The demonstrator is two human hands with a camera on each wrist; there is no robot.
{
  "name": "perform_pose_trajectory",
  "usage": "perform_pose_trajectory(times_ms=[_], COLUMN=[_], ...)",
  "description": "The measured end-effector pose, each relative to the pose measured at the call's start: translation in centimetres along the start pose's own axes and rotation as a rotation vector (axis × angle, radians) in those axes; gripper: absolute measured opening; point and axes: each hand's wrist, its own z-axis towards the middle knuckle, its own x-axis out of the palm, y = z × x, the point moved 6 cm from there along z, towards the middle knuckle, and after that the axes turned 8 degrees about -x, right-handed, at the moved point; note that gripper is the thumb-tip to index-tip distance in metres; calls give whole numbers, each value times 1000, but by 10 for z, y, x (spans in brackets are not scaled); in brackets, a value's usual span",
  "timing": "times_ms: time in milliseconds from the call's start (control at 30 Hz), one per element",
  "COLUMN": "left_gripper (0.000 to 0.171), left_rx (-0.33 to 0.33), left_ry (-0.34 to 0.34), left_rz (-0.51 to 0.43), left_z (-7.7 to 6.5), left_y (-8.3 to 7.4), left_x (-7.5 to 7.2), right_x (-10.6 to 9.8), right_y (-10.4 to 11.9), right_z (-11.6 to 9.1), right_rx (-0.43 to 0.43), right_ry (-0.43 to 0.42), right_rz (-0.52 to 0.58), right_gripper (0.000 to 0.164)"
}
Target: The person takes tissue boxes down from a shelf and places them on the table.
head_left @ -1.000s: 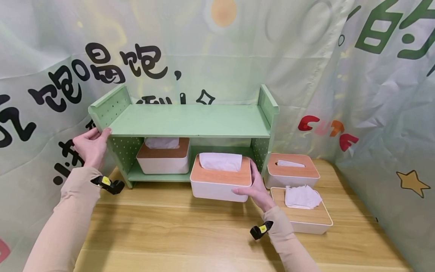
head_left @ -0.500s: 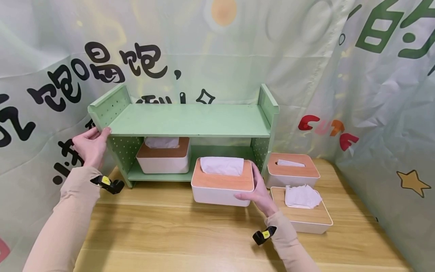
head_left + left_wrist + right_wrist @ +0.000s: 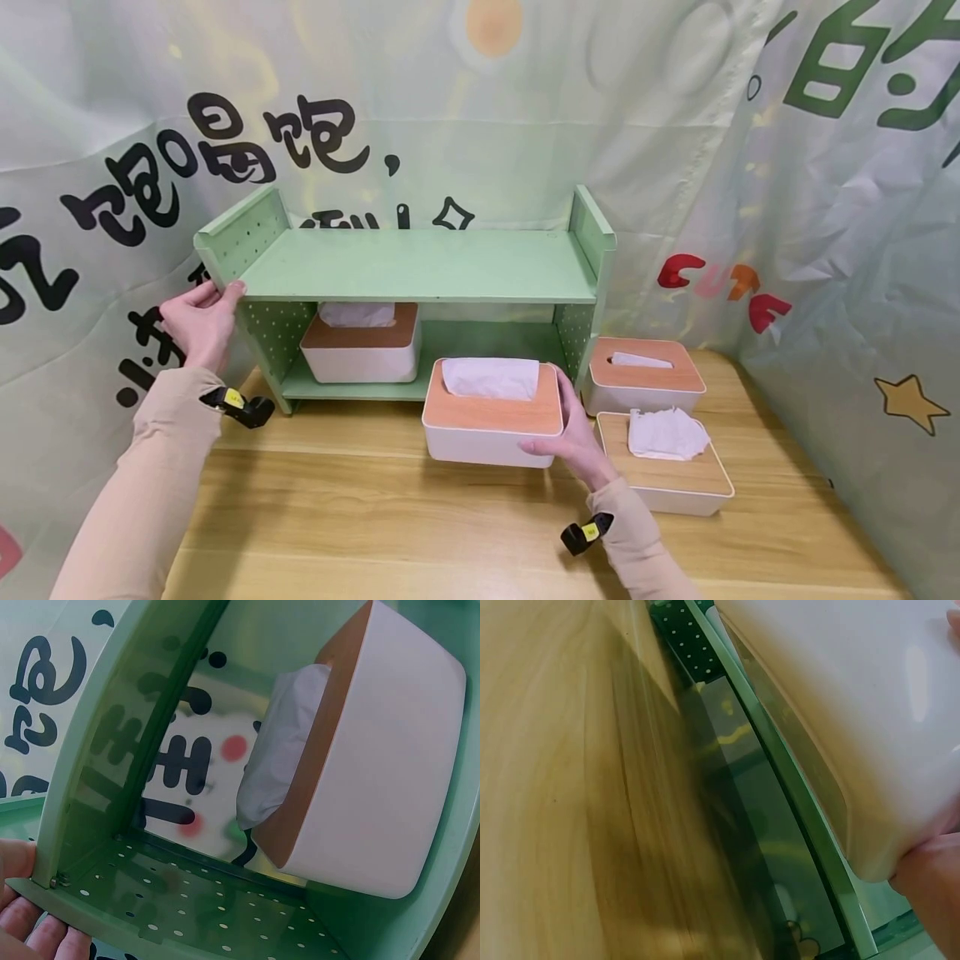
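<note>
My left hand (image 3: pixel 201 321) grips the left side panel of a green two-tier shelf (image 3: pixel 427 265), fingers on its outer face and thumb at the front edge. With my right hand (image 3: pixel 573 433) I hold a white tissue box (image 3: pixel 487 447) with a wooden lid by its right end, thumb on the front. A tissue sticks out of its slot. The held box hangs in front of the shelf's lower tier, and its underside shows in the right wrist view. A second tissue box (image 3: pixel 360 365) stands on the lower tier at the left, seen close in the left wrist view (image 3: pixel 375 765).
Right of the shelf, two more tissue boxes stand on the wooden table (image 3: pixel 360 517): a rear box (image 3: pixel 645 400) and a front box (image 3: pixel 678 500) near my right forearm. A printed curtain (image 3: pixel 465 92) hangs behind the shelf and along both sides.
My right hand has drawn the tissue box toward me, away from the lower tier and slightly right. My left hand has stayed on the shelf's side panel.
</note>
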Motion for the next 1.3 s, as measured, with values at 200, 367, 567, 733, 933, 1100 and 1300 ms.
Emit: perform_pose_trajectory(times_ms=[200,367,567,733,933,1100,1300], left_gripper=[41,41,42,41,41,41,41], left_rx=[7,16,33,31,29,31,26], left_ry=[0,-3,0,-2,-5,-2,-2], left_rz=[-3,-3,6,6,5,4,-4], left_z=[0,0,0,0,1,0,0], left_y=[0,0,0,0,0,-1,-1], left_x=[0,1,1,0,0,0,0], right_x=[-1,-1,-2,-2,-2,-2,-3], right_y=[0,0,-1,-3,-6,-7,-8], right_z=[-3,-6,-10,-13,-16,-17,-20], right_rx=[-8,-11,2,-6,-4,-23,-52], right_ry=[14,24,22,27,29,45,67], right_rz=[-18,-4,-26,-33,-25,-7,0], right_gripper=[123,124,125,125,124,124,122])
